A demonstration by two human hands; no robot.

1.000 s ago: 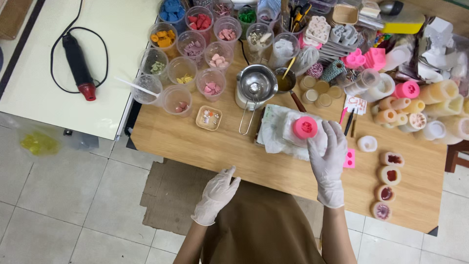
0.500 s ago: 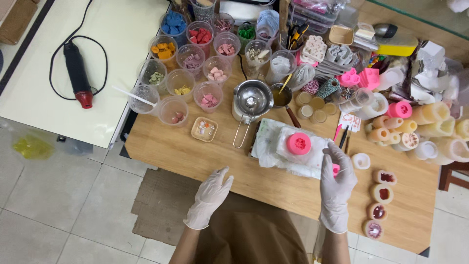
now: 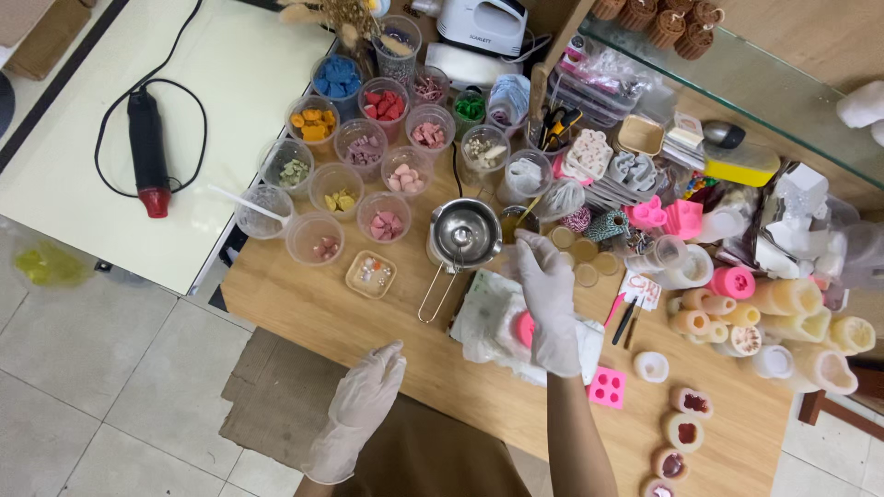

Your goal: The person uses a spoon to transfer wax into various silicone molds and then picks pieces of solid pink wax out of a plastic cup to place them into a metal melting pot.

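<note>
Over the wooden table (image 3: 368,322), right hand (image 3: 545,299) in a white glove reaches forward from the body, forearm stretched up the frame, fingers (image 3: 527,247) extended toward the small dark pot (image 3: 512,224) just beside the steel pitcher (image 3: 463,232). Fingers look bent at the tips near the pot's rim; can't tell whether they grip anything. Palm faces down, covering most of the round pink mould (image 3: 524,328), which sits on the white stained cloth (image 3: 488,322) right below the hand. Only a pink curved edge of the mould shows, left of the wrist.

Left hand (image 3: 366,396), also gloved, hangs off the near table edge, fingers loosely spread, open, holding nothing, well apart from the mould.

Steel pitcher is shiny, round, with a long wire handle pointing toward the person. Flat pink tray mould (image 3: 607,387) lies just right of the forearm. Clear cups of coloured wax pieces (image 3: 359,147) cluster at the table's far left. Black heat gun (image 3: 145,147) with red tip lies on the white side table (image 3: 230,83).
</note>
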